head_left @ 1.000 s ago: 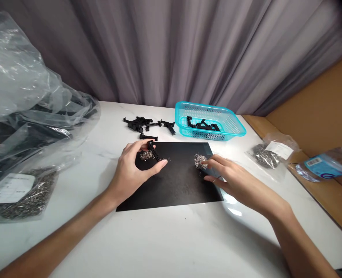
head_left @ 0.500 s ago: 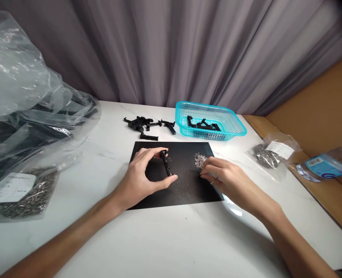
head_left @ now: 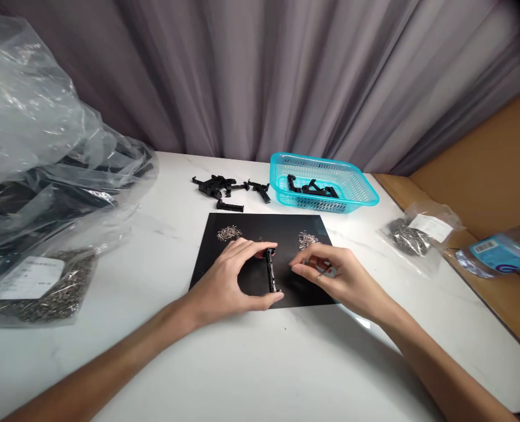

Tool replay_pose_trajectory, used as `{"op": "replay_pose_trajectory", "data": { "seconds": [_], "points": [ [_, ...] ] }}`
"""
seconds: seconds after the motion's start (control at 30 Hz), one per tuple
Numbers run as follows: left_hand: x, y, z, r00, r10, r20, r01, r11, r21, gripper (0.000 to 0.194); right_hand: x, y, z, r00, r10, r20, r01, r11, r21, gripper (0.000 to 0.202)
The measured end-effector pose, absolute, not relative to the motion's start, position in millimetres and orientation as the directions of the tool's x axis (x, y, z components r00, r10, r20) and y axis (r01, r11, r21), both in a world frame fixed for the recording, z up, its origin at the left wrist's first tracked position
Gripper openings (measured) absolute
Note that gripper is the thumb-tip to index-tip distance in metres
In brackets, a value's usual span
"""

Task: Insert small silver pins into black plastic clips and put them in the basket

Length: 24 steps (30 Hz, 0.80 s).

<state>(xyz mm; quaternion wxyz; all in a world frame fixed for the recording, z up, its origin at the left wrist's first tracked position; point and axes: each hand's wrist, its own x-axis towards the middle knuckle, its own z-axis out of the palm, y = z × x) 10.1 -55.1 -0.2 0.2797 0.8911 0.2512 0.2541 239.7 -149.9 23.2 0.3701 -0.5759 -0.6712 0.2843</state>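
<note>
My left hand [head_left: 231, 278] grips a slim black plastic part [head_left: 270, 271] by its two ends, between thumb and fingers, over the black mat [head_left: 216, 278]. Just to the right, my right hand [head_left: 330, 268] has its thumb and forefinger pinched together, pointing toward the part; whatever lies between the fingertips is too small to make out. Behind the right hand is a pile of small silvery metal pieces [head_left: 307, 240] on the mat. A second pile of small metal pieces [head_left: 229, 232] lies at the mat's far left, beyond my left hand.
Several black plastic parts [head_left: 213, 185] lie behind the mat, beside a blue basket [head_left: 360, 199] holding more. Bags of metal pieces rest at left [head_left: 61, 293] and right [head_left: 407, 237]. A large plastic bag [head_left: 31, 105] fills the left; a bottle [head_left: 497, 249] lies far right.
My left hand has moved the black part right and nearer to me, uncovering the left pile. My right hand has left the right pile and come left toward the part, fingertips pinched.
</note>
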Motion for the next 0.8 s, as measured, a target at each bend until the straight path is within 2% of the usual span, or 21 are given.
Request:
{"op": "replay_pose_trajectory", "data": {
  "seconds": [0.2,0.4,0.5,0.67,0.8],
  "points": [
    [11,-57,0,0.754,0.579,0.312,0.306,-0.729,0.613,0.067,238,-144,14,-0.059,0.972,0.229,0.553,0.222,-0.803,0.014],
    [11,-60,-1,0.762,0.563,0.320,0.294,-0.741,0.604,0.069,235,-141,7,0.032,0.982,0.188,0.410,0.158,-0.898,0.015],
    [12,-61,0,0.758,0.565,0.325,0.291,-0.739,0.607,0.069,233,-141,6,0.048,0.980,0.194,0.429,0.156,-0.890,0.012],
    [12,-62,3,0.749,0.563,0.349,0.272,-0.742,0.613,0.069,230,-142,6,0.000,0.951,0.309,0.440,0.277,-0.854,0.013],
    [12,-63,4,0.745,0.548,0.381,0.246,-0.756,0.607,0.068,228,-145,6,0.059,0.943,0.328,0.476,0.262,-0.839,0.014]
  ]
}}
